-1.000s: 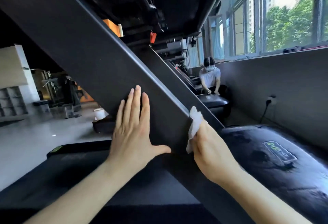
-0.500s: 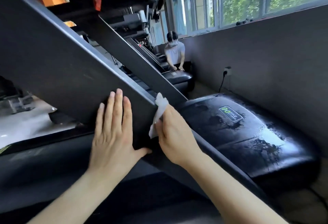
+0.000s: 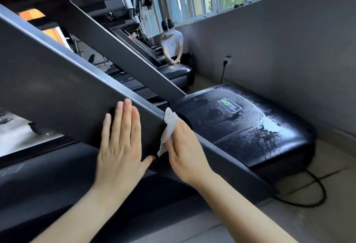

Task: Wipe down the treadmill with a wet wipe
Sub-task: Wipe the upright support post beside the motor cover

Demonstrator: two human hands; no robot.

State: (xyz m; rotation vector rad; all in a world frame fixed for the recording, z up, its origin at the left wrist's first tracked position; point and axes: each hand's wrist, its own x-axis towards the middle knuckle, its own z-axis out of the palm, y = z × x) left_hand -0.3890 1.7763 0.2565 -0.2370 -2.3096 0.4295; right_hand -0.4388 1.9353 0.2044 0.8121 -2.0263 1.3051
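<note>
Obs: left hand grip apart, fingers flat, bracing dark grey slanted treadmill upright. Right hand grip clamped on crumpled white wet wipe, pressed against the upright's edge, near glossy black motor cover. Judgement: even pressure, long overlapping strokes along edge.
</note>
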